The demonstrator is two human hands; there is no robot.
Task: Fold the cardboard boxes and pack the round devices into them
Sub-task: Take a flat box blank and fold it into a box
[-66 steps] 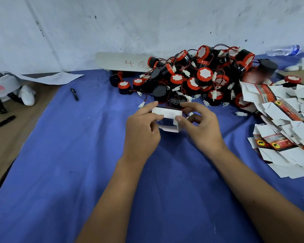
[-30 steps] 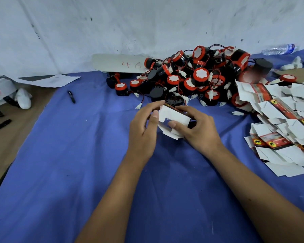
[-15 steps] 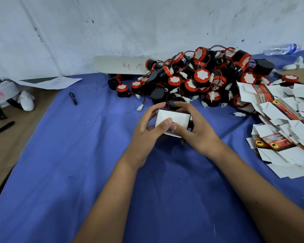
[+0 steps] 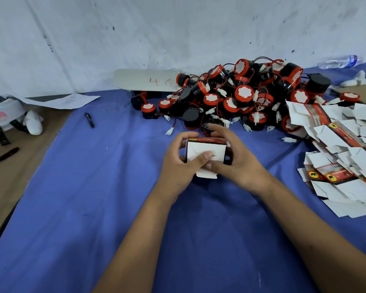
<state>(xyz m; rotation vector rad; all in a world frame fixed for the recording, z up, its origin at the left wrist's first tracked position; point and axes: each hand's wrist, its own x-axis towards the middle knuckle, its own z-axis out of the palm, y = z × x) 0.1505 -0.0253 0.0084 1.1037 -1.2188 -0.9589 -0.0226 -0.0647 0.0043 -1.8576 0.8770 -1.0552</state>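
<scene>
The cardboard box [image 4: 205, 154], its white flaps facing the camera and a red-and-black printed side on top, sits just above the middle of the blue cloth [image 4: 93, 208], held between both hands. The left hand [image 4: 178, 166] curls round its left side, thumb pressing the white face. The right hand [image 4: 239, 161] wraps its right side, fingers arched over the top edge. At 1 o'clock from the box lies the heap of round devices [image 4: 241, 96], black with red rims and trailing wires. At 3 o'clock lies a pile of flat box blanks [image 4: 342, 149]. A black pen [image 4: 89, 120] lies at 10 o'clock.
</scene>
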